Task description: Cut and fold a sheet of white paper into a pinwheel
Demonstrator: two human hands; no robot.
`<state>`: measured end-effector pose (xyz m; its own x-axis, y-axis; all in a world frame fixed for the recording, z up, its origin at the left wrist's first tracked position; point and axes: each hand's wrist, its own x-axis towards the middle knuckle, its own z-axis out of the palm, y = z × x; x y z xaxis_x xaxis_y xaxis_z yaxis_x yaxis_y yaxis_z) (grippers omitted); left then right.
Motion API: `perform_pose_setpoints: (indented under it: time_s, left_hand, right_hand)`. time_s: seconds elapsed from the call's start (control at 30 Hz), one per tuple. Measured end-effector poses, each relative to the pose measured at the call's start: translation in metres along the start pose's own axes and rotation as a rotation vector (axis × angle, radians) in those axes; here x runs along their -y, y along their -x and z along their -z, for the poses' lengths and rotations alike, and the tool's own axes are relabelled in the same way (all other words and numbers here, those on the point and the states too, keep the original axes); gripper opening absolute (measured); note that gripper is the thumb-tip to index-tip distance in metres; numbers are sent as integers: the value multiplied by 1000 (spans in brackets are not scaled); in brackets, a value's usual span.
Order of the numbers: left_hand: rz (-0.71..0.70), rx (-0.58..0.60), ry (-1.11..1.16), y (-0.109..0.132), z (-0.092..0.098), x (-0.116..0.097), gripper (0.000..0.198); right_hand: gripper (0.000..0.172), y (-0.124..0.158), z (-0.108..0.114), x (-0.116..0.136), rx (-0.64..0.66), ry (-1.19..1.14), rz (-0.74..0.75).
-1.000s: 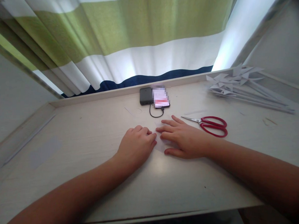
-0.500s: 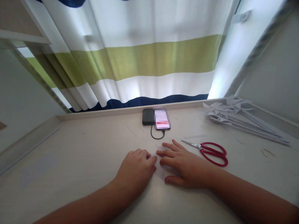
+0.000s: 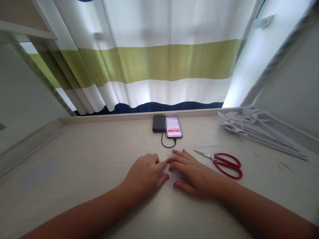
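A small piece of white paper [image 3: 174, 175] lies flat on the pale desktop between my hands, mostly hidden under them and hard to tell from the surface. My left hand [image 3: 144, 173] has its outer fingers curled. Its index finger and thumb point right and hold the paper's left side. Fingers apart, my right hand [image 3: 195, 174] rests over the paper's right side, its index fingertip close to the left one. Just beyond the right wrist lie scissors [image 3: 226, 164] with red handles, blades pointing left.
Behind the hands, a black power bank [image 3: 158, 124] is cabled to a phone [image 3: 174, 127]. White paper pinwheel-like shapes on sticks [image 3: 253, 124] are piled at the back right. A sheet of paper [image 3: 38, 176] lies left. A striped curtain [image 3: 151, 63] hangs behind the desk [image 3: 101, 142].
My left thumb has moved away from its index finger, to the right. My right fingers have drawn slightly closer together and toward the left hand. The view has shifted slightly.
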<state>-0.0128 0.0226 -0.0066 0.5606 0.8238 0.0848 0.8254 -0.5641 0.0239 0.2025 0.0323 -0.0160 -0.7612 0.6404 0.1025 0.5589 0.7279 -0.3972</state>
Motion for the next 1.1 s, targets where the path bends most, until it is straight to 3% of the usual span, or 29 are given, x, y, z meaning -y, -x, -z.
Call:
perform_pose_setpoints:
  time_s: [0.23,0.5,0.77,0.97,1.1]
  left_hand:
    - [-23,15,-39,0,1,-1,32]
    - [-52,46,-67,-2,3,-3,37]
    - [-80,26,-75,-2,-3,0,40]
    - [-85,27,-76,-2,-1,-1,39]
    - [-84,27,-76,-2,0,-1,40]
  right_hand:
    - [63,-3,-7,-3,-5,93,-15]
    - [41,5,6,1,19,182,60]
    - [41,7,6,1,3,163,48]
    - [52,4,2,-3,-12,193,19]
    - [48,4,2,-4,-9,211,52]
